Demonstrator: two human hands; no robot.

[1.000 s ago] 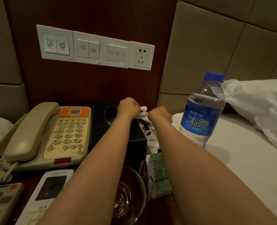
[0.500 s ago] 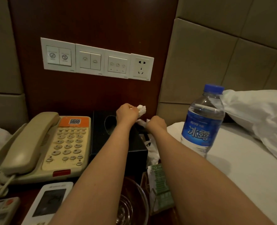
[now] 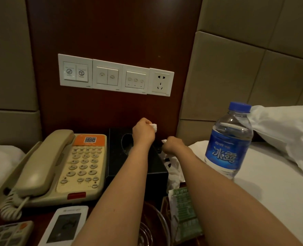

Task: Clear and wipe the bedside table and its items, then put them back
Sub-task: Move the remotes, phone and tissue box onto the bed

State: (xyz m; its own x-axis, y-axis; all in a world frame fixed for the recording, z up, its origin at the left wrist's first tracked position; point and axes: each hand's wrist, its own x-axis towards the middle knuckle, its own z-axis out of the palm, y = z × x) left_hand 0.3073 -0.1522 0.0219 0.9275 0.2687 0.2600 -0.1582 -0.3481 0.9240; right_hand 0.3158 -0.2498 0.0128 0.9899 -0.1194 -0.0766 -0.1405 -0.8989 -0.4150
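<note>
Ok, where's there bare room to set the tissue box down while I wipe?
Best is the white sheet right of the water bottle, below the pillow. The table is crowded: phone, tissue box, white remote, grey remote, glass bowl and green packet sit close together; only a thin strip before the phone, with its cord, is bare.

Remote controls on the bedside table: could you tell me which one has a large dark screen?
The white remote, right of the other; the grey remote at the bottom-left corner shows only buttons, one orange.
</note>
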